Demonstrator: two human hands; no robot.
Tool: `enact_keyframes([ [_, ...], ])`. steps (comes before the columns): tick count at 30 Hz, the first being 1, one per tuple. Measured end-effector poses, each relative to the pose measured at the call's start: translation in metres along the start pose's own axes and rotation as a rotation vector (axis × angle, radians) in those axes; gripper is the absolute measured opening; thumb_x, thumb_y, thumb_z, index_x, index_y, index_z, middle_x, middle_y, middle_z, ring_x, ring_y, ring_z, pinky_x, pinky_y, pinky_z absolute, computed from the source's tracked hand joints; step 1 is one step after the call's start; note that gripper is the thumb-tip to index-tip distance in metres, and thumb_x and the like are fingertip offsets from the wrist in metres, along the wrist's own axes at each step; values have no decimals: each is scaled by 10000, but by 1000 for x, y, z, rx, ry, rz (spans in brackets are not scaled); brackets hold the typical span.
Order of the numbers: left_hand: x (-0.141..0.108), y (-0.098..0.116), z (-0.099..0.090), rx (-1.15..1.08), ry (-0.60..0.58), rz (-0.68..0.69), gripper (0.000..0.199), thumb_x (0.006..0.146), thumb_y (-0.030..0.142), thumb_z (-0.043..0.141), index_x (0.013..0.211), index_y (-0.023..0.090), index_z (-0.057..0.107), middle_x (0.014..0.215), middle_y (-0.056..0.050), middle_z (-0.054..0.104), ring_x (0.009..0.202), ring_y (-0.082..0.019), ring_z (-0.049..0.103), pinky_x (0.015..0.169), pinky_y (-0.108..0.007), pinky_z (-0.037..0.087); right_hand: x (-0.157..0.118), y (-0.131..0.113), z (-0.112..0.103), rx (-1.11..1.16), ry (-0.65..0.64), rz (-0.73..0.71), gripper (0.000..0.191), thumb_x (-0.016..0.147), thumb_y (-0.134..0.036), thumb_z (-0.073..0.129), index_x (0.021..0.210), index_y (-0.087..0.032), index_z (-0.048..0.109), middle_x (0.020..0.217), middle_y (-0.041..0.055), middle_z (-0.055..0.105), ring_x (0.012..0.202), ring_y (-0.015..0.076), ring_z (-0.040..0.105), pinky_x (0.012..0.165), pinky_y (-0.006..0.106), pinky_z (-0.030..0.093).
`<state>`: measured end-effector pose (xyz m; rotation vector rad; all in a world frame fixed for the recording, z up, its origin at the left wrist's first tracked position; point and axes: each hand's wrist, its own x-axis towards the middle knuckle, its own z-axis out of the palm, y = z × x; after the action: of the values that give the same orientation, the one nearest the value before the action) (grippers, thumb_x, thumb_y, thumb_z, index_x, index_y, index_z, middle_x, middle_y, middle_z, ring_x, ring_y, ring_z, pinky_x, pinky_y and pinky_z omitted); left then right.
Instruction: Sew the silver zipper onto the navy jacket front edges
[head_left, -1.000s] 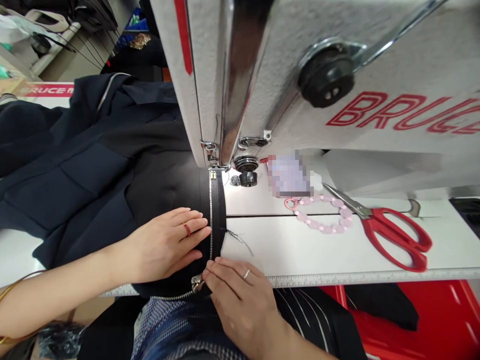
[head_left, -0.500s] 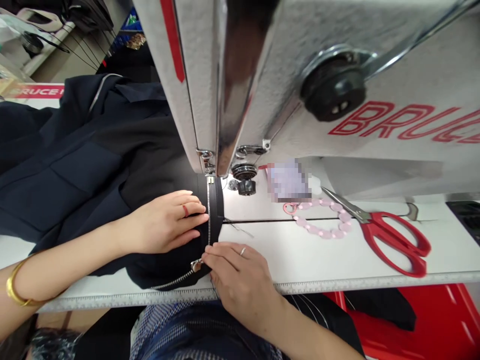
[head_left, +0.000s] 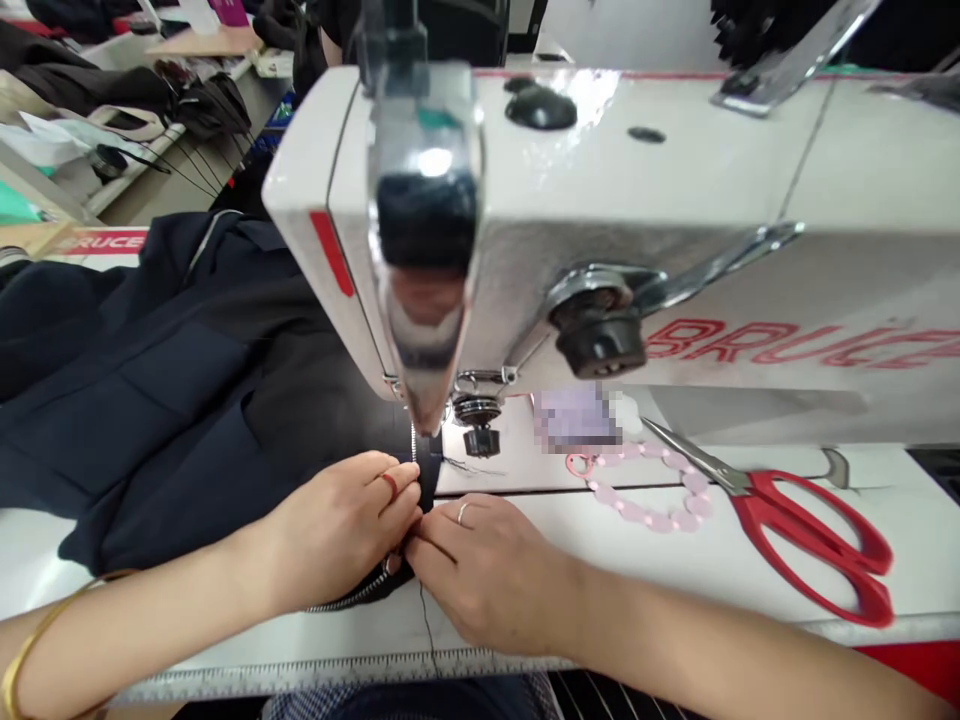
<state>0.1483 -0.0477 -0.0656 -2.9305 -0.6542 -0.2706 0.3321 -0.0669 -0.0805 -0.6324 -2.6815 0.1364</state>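
Note:
A dark navy and black garment lies on the white sewing table, its edge beneath the head of the sewing machine. A metal-toothed zipper runs along that edge toward me. My left hand rests on the cloth with its fingertips closed on the zipper. Right beside it, my right hand pinches the zipper's edge, the fingertips of both hands nearly touching. The zipper's slider shows partly below my left fingers. A dark thread hangs from the cloth over the table's front.
Red-handled scissors lie at the right, near a pink beaded loop and a blurred purple item. A measuring tape runs along the front edge. Bags and cloth sit on a bench behind.
The view has tilted up, showing the machine's top. My left hand has moved toward my right hand, and its spread fingers have closed on the zipper. My right hand keeps its pinch.

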Motion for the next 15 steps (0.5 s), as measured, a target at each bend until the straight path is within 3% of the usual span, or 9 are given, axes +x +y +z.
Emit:
enact_keyframes([
  [3,0,-2,5,-59,130,-143,326,912,169,286,913,113,608,846,-65,654,801,-143,595,781,-236,494,4,7,0,-33,84,-128,268,873,-147,361,723,-165,582,654,27,600,572,147,527,502,294,374],
  [5,-1,-5,9,-97,155,-210,303,922,187,301,906,131,599,824,-42,650,773,-130,596,757,-211,495,6,9,2,-49,129,-183,242,850,-140,395,704,-164,587,662,30,610,564,143,524,497,286,363],
  [10,-8,-3,20,-133,-31,-242,339,905,144,287,1170,165,499,637,5,584,537,-136,537,515,-235,444,8,8,3,-44,154,-271,202,820,-145,441,755,-135,632,744,55,650,619,155,549,596,319,419],
  [15,-15,3,30,-208,-81,-351,323,900,181,341,1192,230,472,776,-10,621,581,-129,559,542,-227,435,11,12,0,-17,186,-299,215,832,-137,441,791,-129,652,799,35,647,680,147,558,673,337,432],
])
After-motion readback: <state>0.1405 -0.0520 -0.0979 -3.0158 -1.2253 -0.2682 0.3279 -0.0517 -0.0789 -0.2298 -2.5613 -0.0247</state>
